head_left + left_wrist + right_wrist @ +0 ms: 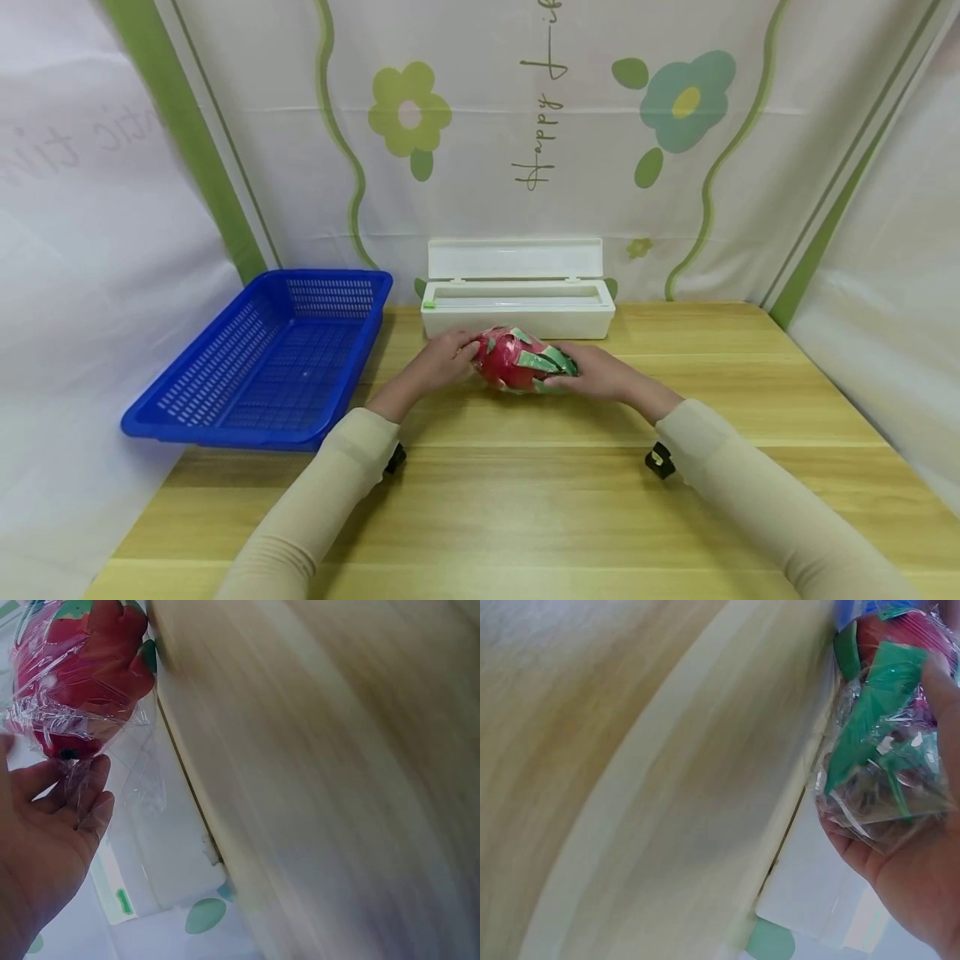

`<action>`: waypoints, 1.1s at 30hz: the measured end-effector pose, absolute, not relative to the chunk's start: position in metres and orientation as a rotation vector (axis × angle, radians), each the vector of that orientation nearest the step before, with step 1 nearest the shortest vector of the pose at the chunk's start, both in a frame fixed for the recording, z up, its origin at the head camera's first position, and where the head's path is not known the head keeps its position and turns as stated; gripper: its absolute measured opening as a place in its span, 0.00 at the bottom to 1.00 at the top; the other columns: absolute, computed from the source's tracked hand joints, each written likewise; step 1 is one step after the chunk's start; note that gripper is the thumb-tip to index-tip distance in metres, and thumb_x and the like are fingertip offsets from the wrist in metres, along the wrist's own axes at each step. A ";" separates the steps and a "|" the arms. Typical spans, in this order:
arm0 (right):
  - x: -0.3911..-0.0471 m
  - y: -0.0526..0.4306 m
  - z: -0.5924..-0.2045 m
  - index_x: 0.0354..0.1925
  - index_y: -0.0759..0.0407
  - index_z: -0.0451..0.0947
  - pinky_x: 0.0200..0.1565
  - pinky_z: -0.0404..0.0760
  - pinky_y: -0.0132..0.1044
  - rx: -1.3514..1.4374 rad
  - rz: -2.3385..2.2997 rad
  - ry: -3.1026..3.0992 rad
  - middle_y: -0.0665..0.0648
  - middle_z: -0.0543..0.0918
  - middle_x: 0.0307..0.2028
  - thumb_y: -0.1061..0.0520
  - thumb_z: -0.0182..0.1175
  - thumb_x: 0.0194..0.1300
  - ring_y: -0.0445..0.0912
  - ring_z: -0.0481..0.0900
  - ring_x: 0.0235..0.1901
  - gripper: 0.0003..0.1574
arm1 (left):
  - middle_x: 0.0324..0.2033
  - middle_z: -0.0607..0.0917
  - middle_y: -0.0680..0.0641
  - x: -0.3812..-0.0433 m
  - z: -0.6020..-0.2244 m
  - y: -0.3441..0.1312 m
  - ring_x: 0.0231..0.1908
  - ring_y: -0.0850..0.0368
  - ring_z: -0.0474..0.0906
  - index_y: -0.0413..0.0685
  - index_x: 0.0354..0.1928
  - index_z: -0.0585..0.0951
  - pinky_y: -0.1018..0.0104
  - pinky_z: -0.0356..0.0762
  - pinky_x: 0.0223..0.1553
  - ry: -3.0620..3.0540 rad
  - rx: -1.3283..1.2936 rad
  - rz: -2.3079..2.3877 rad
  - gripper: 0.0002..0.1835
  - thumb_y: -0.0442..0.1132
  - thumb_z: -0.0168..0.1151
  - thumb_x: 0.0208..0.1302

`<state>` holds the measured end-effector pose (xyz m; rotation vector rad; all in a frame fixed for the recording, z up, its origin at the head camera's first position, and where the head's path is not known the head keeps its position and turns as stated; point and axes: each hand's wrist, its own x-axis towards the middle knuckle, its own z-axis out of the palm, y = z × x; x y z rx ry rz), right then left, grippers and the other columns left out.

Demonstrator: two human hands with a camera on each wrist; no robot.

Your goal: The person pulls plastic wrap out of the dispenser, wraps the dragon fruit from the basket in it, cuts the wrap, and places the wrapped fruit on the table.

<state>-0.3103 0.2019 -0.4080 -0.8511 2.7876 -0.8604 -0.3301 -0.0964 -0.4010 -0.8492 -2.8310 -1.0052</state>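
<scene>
A red dragon fruit [504, 358] with green scales, covered in clear plastic wrap [71, 712], is between both hands at the middle of the table, in front of a white box. My left hand [447, 360] holds its left end, fingers curled at the gathered wrap by the dark tip in the left wrist view. Around the leafy right end my right hand [596, 372] grips, thumb on the near side and fingers beneath, with crinkled wrap over the green tips. The far side of the fruit is hidden.
The long white cling film box [517, 323] stands at the table's back edge, lid [517, 258] raised. A blue plastic basket [348, 387] sits at the left of the wooden table [510, 517]. Printed curtains [487, 192] surround the back and sides.
</scene>
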 end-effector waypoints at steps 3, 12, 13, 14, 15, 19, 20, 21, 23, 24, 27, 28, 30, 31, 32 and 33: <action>-0.309 0.206 -0.408 0.69 0.58 0.63 0.59 0.70 0.53 -0.860 -0.880 2.760 0.58 0.76 0.58 0.41 0.70 0.57 0.53 0.73 0.57 0.49 | 0.58 0.75 0.45 -0.329 -0.401 -0.098 0.57 0.51 0.71 0.49 0.70 0.68 0.52 0.72 0.57 -2.884 -0.908 -1.013 0.37 0.58 0.62 0.64; -0.308 0.220 -0.408 0.70 0.61 0.61 0.59 0.68 0.57 -0.764 -0.886 2.743 0.65 0.73 0.61 0.50 0.73 0.55 0.60 0.71 0.59 0.51 | 0.61 0.73 0.45 -0.332 -0.405 -0.101 0.60 0.50 0.70 0.50 0.71 0.65 0.54 0.68 0.61 -2.863 -1.004 -0.885 0.36 0.46 0.66 0.63; -0.307 0.223 -0.408 0.70 0.62 0.60 0.58 0.69 0.57 -0.739 -0.894 2.745 0.66 0.73 0.61 0.49 0.72 0.56 0.60 0.72 0.57 0.51 | 0.61 0.73 0.45 -0.332 -0.405 -0.101 0.60 0.50 0.71 0.50 0.71 0.65 0.54 0.68 0.61 -2.858 -1.008 -0.879 0.34 0.45 0.64 0.65; -0.307 0.225 -0.408 0.70 0.62 0.60 0.57 0.71 0.57 -0.716 -0.908 2.744 0.66 0.73 0.60 0.49 0.71 0.57 0.60 0.73 0.56 0.50 | 0.61 0.73 0.44 -0.332 -0.405 -0.102 0.60 0.50 0.71 0.49 0.71 0.65 0.54 0.68 0.61 -2.855 -1.012 -0.876 0.33 0.45 0.63 0.67; -0.308 0.228 -0.408 0.71 0.63 0.60 0.56 0.72 0.56 -0.695 -0.929 2.739 0.67 0.73 0.59 0.49 0.70 0.59 0.61 0.74 0.55 0.49 | 0.61 0.73 0.44 -0.332 -0.405 -0.102 0.60 0.50 0.71 0.49 0.71 0.65 0.54 0.68 0.61 -2.851 -1.016 -0.878 0.32 0.45 0.61 0.68; -0.310 0.237 -0.410 0.70 0.63 0.61 0.53 0.75 0.54 -0.651 -1.041 2.710 0.66 0.75 0.57 0.47 0.66 0.63 0.60 0.76 0.53 0.44 | 0.57 0.75 0.45 -0.334 -0.406 -0.103 0.56 0.51 0.74 0.51 0.72 0.65 0.55 0.70 0.59 -2.845 -1.015 -0.882 0.29 0.44 0.56 0.71; -0.310 0.239 -0.410 0.69 0.63 0.62 0.53 0.75 0.53 -0.650 -1.070 2.702 0.66 0.74 0.57 0.48 0.65 0.64 0.60 0.76 0.53 0.42 | 0.56 0.76 0.45 -0.334 -0.406 -0.103 0.55 0.51 0.74 0.52 0.72 0.65 0.56 0.71 0.59 -2.842 -1.011 -0.891 0.28 0.43 0.55 0.72; -0.311 0.240 -0.411 0.68 0.63 0.63 0.53 0.75 0.53 -0.651 -1.099 2.697 0.66 0.74 0.58 0.48 0.64 0.66 0.60 0.75 0.54 0.40 | 0.55 0.77 0.46 -0.334 -0.406 -0.103 0.54 0.52 0.75 0.53 0.71 0.66 0.56 0.71 0.58 -2.841 -1.005 -0.901 0.27 0.44 0.55 0.72; -0.312 0.242 -0.411 0.66 0.64 0.66 0.53 0.76 0.52 -0.653 -1.148 2.692 0.66 0.74 0.58 0.51 0.60 0.69 0.59 0.75 0.55 0.33 | 0.53 0.78 0.48 -0.335 -0.406 -0.103 0.51 0.54 0.76 0.54 0.71 0.67 0.58 0.73 0.55 -2.840 -0.989 -0.922 0.26 0.45 0.54 0.73; -0.312 0.243 -0.411 0.64 0.64 0.67 0.52 0.77 0.52 -0.654 -1.171 2.692 0.66 0.75 0.58 0.52 0.59 0.70 0.59 0.75 0.55 0.30 | 0.51 0.78 0.48 -0.335 -0.407 -0.103 0.51 0.55 0.76 0.54 0.71 0.68 0.58 0.74 0.54 -2.836 -0.984 -0.934 0.26 0.45 0.54 0.73; -0.313 0.243 -0.411 0.59 0.67 0.72 0.47 0.80 0.50 -0.647 -1.229 2.704 0.64 0.80 0.51 0.57 0.54 0.74 0.56 0.79 0.48 0.20 | 0.49 0.79 0.49 -0.335 -0.407 -0.104 0.48 0.56 0.76 0.52 0.69 0.69 0.60 0.75 0.52 -2.822 -0.975 -0.949 0.25 0.45 0.54 0.72; -0.313 0.242 -0.411 0.57 0.68 0.73 0.44 0.81 0.49 -0.646 -1.239 2.714 0.63 0.81 0.47 0.58 0.52 0.74 0.54 0.81 0.44 0.18 | 0.48 0.80 0.49 -0.335 -0.407 -0.104 0.48 0.56 0.76 0.51 0.69 0.70 0.60 0.75 0.52 -2.816 -0.977 -0.949 0.25 0.45 0.55 0.72; -0.313 0.242 -0.412 0.53 0.68 0.76 0.39 0.82 0.46 -0.636 -1.240 2.751 0.60 0.84 0.39 0.59 0.52 0.74 0.50 0.82 0.36 0.16 | 0.49 0.80 0.48 -0.335 -0.408 -0.104 0.48 0.55 0.77 0.48 0.68 0.71 0.60 0.75 0.52 -2.803 -0.990 -0.940 0.24 0.43 0.55 0.72; -0.313 0.241 -0.412 0.51 0.68 0.77 0.35 0.81 0.44 -0.631 -1.227 2.777 0.58 0.84 0.35 0.59 0.53 0.74 0.49 0.81 0.32 0.15 | 0.49 0.80 0.47 -0.335 -0.408 -0.104 0.49 0.55 0.77 0.46 0.67 0.72 0.60 0.75 0.53 -2.795 -1.001 -0.937 0.24 0.43 0.56 0.72; -0.313 0.240 -0.413 0.49 0.67 0.79 0.32 0.80 0.42 -0.624 -1.208 2.803 0.56 0.83 0.31 0.59 0.54 0.73 0.47 0.80 0.29 0.14 | 0.50 0.81 0.46 -0.335 -0.408 -0.104 0.49 0.54 0.78 0.45 0.66 0.72 0.61 0.75 0.53 -2.786 -1.018 -0.937 0.23 0.42 0.56 0.71; -0.313 0.240 -0.413 0.47 0.65 0.80 0.30 0.78 0.41 -0.624 -1.184 2.827 0.54 0.82 0.28 0.58 0.55 0.72 0.46 0.77 0.26 0.13 | 0.50 0.81 0.46 -0.335 -0.408 -0.103 0.49 0.54 0.78 0.44 0.65 0.73 0.61 0.75 0.53 -2.780 -1.033 -0.937 0.23 0.41 0.56 0.71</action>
